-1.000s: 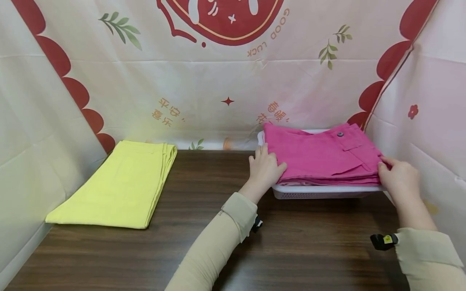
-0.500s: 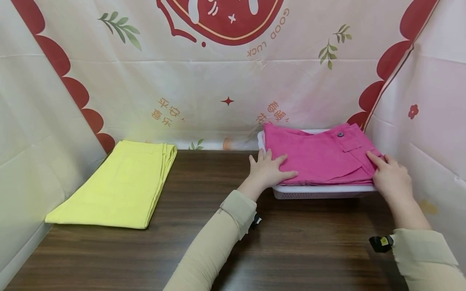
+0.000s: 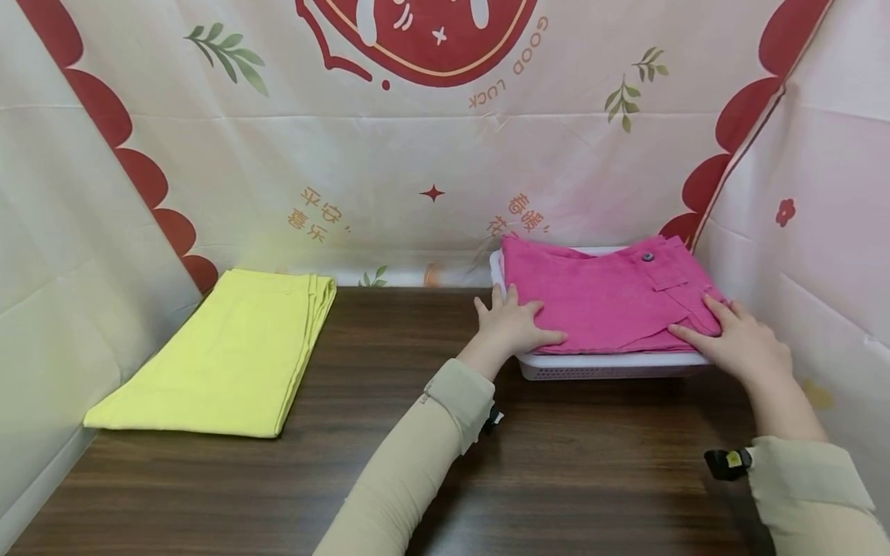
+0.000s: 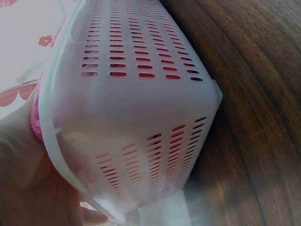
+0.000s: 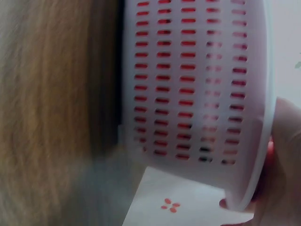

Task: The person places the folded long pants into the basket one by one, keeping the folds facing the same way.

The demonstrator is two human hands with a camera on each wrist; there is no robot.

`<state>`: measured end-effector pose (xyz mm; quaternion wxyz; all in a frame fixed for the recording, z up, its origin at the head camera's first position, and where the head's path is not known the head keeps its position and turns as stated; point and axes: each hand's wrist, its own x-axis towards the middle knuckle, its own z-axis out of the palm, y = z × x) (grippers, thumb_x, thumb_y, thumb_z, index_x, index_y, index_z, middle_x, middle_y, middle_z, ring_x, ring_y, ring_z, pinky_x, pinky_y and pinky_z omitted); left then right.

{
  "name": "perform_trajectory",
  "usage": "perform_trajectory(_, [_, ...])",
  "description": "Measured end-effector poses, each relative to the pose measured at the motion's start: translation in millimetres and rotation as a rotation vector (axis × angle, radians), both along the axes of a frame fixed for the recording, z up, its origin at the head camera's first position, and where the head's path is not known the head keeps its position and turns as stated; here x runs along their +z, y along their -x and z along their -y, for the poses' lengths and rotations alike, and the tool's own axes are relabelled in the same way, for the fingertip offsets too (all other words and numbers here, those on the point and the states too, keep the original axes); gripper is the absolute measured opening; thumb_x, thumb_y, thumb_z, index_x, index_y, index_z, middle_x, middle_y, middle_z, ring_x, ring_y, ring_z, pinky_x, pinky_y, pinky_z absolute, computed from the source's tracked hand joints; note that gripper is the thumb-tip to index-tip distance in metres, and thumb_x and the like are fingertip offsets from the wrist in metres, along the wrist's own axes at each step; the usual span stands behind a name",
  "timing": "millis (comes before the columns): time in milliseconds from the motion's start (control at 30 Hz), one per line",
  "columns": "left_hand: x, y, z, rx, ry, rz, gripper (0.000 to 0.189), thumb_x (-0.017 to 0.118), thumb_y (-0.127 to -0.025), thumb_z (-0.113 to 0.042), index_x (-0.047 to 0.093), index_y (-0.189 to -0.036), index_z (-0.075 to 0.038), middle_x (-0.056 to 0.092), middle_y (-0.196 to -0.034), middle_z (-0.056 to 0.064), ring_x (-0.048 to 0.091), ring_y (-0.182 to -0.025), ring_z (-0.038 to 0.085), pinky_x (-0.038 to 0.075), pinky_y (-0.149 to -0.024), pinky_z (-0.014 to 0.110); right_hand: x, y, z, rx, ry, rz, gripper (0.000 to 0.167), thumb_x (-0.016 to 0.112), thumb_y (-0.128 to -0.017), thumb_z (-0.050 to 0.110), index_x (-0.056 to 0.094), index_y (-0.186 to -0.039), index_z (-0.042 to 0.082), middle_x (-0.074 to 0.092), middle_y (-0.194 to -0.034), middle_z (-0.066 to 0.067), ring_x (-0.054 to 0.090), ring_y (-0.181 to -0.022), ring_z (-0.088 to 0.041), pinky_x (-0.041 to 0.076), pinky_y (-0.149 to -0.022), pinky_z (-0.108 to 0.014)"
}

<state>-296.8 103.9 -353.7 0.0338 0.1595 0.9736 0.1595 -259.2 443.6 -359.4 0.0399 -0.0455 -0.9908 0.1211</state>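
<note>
Left hand [image 3: 511, 328]: splayed wide, touched pink cloth [image 3: 591, 297]
Right hand [image 3: 747, 344]: spread too, touched same cloth
Basket [image 3: 612, 361]: was pale slotted plastic

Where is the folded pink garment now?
In the head view, the pink garment lies atop the white basket at right, between the left hand and the right hand.

My bare left hand [image 3: 513, 324] is showing its back, fingers standing wide apart; my bare right hand [image 3: 749, 347] is pointing forward and leftward, thumb sitting clear of the fingers. My beige-sleeved forearms [image 3: 410, 452] are slanting inward.
</note>
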Motion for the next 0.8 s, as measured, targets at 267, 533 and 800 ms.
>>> perform_trajectory(267, [-4.7, 1.8, 4.5, -0.01, -0.102, 0.037, 0.079, 0.052, -0.079, -0.074, 0.042, -0.146, -0.033, 0.012, -0.159, 0.008, -0.005, -0.144, 0.032, 0.007, -0.109, 0.062, 6.7, -1.0, 13.4, -0.03, 0.035, 0.053, 0.099, 0.042, -0.087, 0.07, 0.004, -0.152, 0.006, 0.007, -0.141, -0.042, 0.001, -0.121, -0.067, 0.013, -0.081, -0.08])
perform_trajectory(533, [-5.3, 3.2, 6.6, -0.01, -0.119, 0.053, 0.077, 0.052, -0.081, -0.073, 0.042, -0.145, -0.032, 0.009, -0.159, 0.008, -0.008, -0.144, 0.031, 0.008, -0.109, 0.061, 8.6, 5.2, 17.6, -0.043, 0.022, 0.093, 0.099, 0.045, -0.085, 0.07, 0.01, -0.151, 0.004, 0.008, -0.138, -0.044, -0.003, -0.122, -0.069, 0.008, -0.083, -0.081])
perform_trajectory(800, [-5.0, 5.5, 6.9, -0.033, -0.051, 0.004, 0.077, 0.046, -0.08, -0.078, 0.044, -0.144, -0.035, 0.019, -0.157, 0.007, 0.0, -0.144, 0.031, 0.008, -0.109, 0.06, 8.0, 2.2, 14.7, -0.047, 0.049, 0.092, 0.099, 0.044, -0.087, 0.069, 0.005, -0.151, 0.005, 0.004, -0.139, -0.042, 0.0, -0.121, -0.068, 0.01, -0.082, -0.079])
